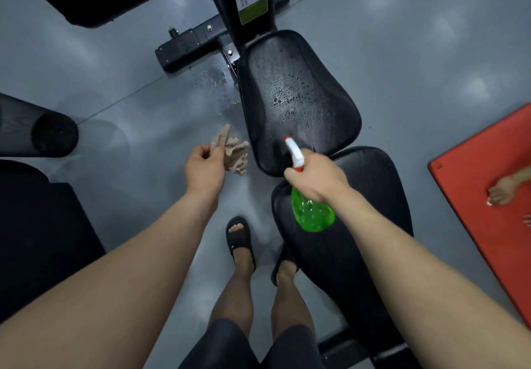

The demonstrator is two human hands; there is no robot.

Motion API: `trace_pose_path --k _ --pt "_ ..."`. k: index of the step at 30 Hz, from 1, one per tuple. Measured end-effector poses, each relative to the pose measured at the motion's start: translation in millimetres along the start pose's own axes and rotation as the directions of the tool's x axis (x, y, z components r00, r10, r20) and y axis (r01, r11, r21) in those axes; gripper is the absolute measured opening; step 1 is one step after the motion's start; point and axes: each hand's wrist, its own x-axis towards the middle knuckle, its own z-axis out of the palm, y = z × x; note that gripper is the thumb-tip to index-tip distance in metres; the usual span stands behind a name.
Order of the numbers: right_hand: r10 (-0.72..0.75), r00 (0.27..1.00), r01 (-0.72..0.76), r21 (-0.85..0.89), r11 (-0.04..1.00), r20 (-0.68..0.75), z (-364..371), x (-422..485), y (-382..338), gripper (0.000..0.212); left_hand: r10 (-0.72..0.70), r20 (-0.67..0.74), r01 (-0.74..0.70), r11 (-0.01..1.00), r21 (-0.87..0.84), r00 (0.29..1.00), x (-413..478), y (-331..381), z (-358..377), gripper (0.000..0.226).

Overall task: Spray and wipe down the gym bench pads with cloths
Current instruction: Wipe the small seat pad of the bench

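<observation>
A black gym bench stands in front of me with two pads. The far seat pad [298,93] is beaded with spray droplets. The near back pad [359,242] runs toward me on the right. My right hand [314,179] grips a green spray bottle [311,213] with a white and orange nozzle, held over the gap between the pads and pointing at the seat pad. My left hand [202,167] holds a crumpled beige cloth [231,151] over the floor, left of the seat pad.
The bench's black frame foot [189,50] lies on the grey floor, with wet spots beside it. Black equipment pads sit at the left [43,133] and top left. A red mat [488,185] with another person's foot lies at right. My sandalled feet [240,239] stand beside the bench.
</observation>
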Motion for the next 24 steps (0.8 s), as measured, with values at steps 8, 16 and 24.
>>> trace_pose_path --k 8,16,24 --pt "0.210 0.976 -0.209 0.027 0.978 -0.056 14 -21 30 0.030 -0.072 0.032 0.072 0.997 0.002 0.997 -20 -21 -7 0.018" --pt "0.336 0.933 -0.302 0.226 0.926 -0.129 -25 -22 54 0.020 -0.079 0.093 0.085 0.995 -0.059 0.993 -34 -15 3 0.019" --pt "0.087 0.996 -0.086 0.151 0.985 0.005 10 -27 -20 0.037 -0.165 0.042 0.171 0.963 -0.209 0.985 -39 -25 -24 0.015"
